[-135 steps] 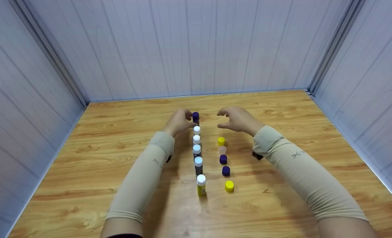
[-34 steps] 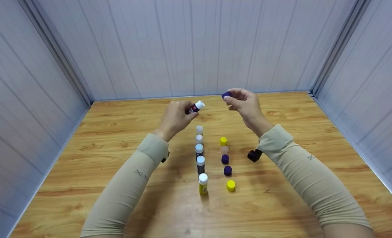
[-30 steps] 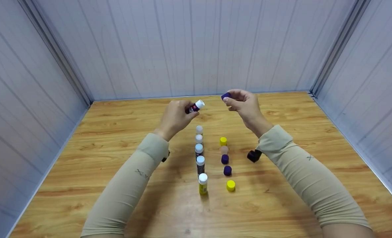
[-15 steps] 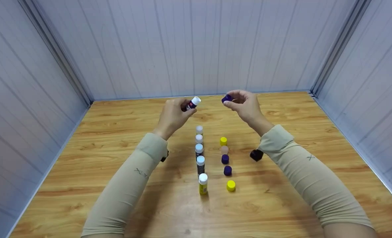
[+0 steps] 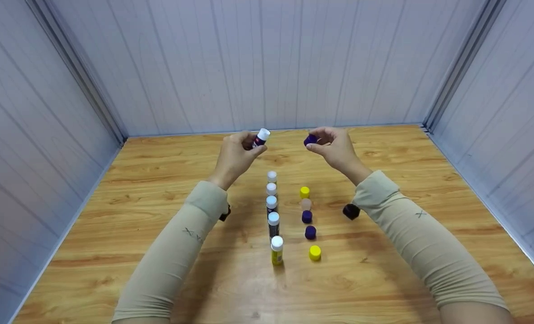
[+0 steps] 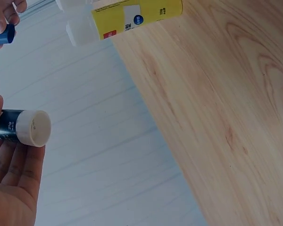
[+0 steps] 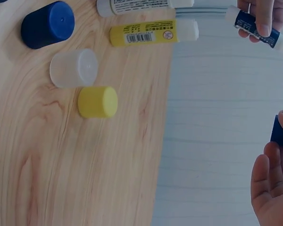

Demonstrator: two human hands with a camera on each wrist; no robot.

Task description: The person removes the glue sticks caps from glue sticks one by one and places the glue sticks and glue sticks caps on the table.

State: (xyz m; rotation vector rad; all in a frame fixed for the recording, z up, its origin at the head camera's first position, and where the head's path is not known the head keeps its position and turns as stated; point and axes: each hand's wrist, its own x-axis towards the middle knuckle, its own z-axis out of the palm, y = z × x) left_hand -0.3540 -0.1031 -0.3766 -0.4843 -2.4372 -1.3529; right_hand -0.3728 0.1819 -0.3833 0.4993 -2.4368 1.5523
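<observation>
In my left hand I hold an uncapped glue stick, dark-labelled with a white top, tilted to the right above the table. The left wrist view shows the round white end of this glue stick, with fingers beneath its body and the thumb on top. My right hand pinches a dark purple cap between thumb and fingers, to the right of the glue stick and apart from it. The cap looks blue in the right wrist view.
Several uncapped glue sticks stand upright in a row on the wooden table. Right of them runs a row of loose caps: yellow, purple and a translucent one. Panelled walls enclose the back and sides.
The purple-capped glue stick was lifted from the row's far end and its cap came off into my right hand. Lately the stick has tipped more upright and the right hand has sunk slightly.
</observation>
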